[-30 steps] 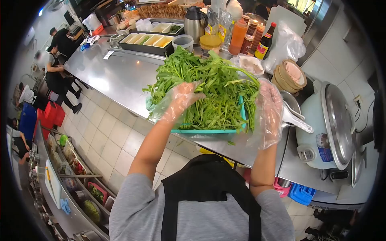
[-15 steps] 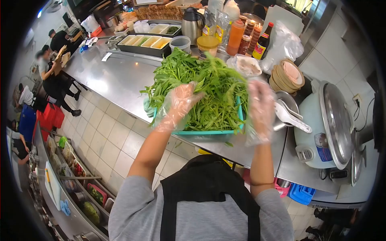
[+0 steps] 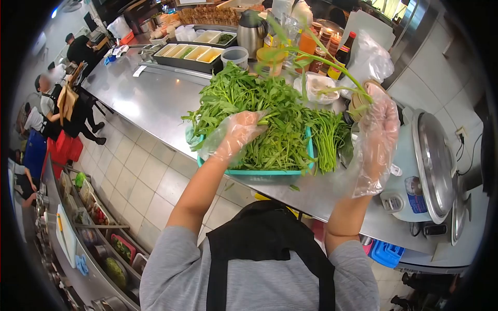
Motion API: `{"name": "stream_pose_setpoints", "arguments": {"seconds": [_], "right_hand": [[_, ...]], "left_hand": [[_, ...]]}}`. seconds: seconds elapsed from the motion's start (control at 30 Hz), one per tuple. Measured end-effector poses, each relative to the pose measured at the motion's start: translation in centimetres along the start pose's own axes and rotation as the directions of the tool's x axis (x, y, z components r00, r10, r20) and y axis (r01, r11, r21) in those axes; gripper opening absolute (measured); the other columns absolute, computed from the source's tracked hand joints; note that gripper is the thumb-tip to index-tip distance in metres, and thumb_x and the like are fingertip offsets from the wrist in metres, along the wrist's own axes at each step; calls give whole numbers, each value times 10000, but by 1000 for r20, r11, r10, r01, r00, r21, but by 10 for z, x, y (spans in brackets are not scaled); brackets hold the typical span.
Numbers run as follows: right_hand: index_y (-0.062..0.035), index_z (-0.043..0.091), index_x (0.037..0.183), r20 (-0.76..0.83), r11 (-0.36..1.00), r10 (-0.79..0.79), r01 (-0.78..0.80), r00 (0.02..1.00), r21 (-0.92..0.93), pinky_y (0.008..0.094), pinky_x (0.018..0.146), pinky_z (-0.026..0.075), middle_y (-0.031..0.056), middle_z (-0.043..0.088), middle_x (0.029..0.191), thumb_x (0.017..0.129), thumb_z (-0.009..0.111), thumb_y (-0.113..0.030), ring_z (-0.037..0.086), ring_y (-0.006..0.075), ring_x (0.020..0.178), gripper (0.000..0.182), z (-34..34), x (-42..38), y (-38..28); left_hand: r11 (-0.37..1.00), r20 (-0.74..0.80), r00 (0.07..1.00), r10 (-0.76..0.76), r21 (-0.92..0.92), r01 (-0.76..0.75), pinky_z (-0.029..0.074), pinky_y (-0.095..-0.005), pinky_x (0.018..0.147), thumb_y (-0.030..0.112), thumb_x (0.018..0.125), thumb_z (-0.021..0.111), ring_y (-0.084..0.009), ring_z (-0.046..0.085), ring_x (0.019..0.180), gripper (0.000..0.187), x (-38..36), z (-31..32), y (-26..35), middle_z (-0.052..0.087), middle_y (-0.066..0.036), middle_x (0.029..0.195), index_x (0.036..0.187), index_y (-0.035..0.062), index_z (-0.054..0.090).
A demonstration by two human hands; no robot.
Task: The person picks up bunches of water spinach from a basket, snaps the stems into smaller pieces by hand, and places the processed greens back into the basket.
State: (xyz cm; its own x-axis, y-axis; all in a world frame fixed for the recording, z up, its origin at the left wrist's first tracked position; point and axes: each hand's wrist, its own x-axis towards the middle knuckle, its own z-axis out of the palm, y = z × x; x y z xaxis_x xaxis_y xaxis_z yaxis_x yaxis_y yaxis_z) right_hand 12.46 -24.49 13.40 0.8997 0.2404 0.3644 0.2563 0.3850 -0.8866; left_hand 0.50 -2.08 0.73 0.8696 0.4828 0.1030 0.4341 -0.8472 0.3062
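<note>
Both my hands wear clear plastic gloves. A teal basin [image 3: 270,172] in front of me is heaped with long-stemmed leafy greens [image 3: 233,88]. At the heap's middle, my left hand [image 3: 239,136] has its fingers closed around some of the stems. My right hand [image 3: 379,127] is raised to the right of the basin, closed on the end of a single green stalk [image 3: 342,70]. The stalk's leafy tip points up and left over the bottles. Against the basin's right side lies a bundle of green stems [image 3: 327,142].
Behind the basin are a topping tray [image 3: 189,54], a steel jug [image 3: 251,31], sauce bottles [image 3: 306,44] and a white container [image 3: 321,87]. A large rice cooker [image 3: 415,155] stands at right. Several people [image 3: 49,98] are at far left, beyond the tiled floor.
My right hand has moved right and up, and a stalk now extends from it. The stem bundle beside the basin has come into view. My left hand stays over the greens.
</note>
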Motion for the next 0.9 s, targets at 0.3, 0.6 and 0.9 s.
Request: {"name": "stream_pose_setpoints", "arguments": {"seconds": [0.3, 0.6, 0.9], "right_hand": [[-136, 578, 1080, 291, 953, 272, -299, 917, 54, 201, 612, 381, -75, 479, 810, 988, 578, -280, 415, 33, 692, 170, -21, -13, 111], [-120, 562, 1052, 393, 953, 281, -303, 876, -6, 212, 650, 372, -78, 476, 825, 987, 568, -197, 408, 46, 708, 101, 6, -31, 127], [-46, 547, 932, 579, 853, -118, 381, 807, -358, 343, 748, 452, 99, 581, 871, 922, 570, -87, 546, 242, 779, 48, 9, -37, 122]], "left_hand": [[435, -133, 806, -577, -885, 166, 484, -309, 636, 313, 870, 678, -125, 594, 689, 288, -55, -64, -11, 652, -59, 736, 1000, 64, 735], [949, -438, 896, -76, -308, -70, 523, -359, 744, 261, 905, 656, -248, 677, 812, 258, -32, -87, 32, 715, -63, 931, 1151, 194, 692], [832, -282, 783, 555, 172, -528, 488, -429, 829, 221, 741, 725, -282, 611, 930, 416, 17, -51, -19, 643, -74, 951, 1144, 162, 640]]}}
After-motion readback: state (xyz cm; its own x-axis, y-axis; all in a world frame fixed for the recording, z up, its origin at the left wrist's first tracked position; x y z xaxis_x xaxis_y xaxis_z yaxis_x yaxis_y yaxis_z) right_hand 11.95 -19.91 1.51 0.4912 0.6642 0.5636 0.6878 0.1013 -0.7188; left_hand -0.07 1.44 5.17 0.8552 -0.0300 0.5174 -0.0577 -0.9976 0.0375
